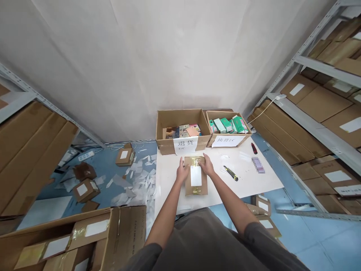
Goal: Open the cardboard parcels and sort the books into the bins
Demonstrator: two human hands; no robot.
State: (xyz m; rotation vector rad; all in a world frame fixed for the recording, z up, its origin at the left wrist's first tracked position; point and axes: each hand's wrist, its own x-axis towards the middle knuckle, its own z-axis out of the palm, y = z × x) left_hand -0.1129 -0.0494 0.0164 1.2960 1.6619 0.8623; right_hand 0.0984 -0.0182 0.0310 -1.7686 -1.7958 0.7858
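Observation:
A small brown cardboard parcel [196, 188] with a white label and shiny tape lies on the white table [248, 177] in front of me. My left hand [182, 172] rests on its upper left edge, fingers curled against it. My right hand [207, 165] presses on its top right corner, fingers bent over the taped end. Both hands grip the parcel's far end.
Two open cartons stand at the table's back: one [180, 131] with mixed items, one [228, 126] with green boxes. A yellow-black utility knife [231, 173] and a red cutter [254, 148] lie to the right. Parcels and paper scraps litter the floor at left. Shelves with cartons flank both sides.

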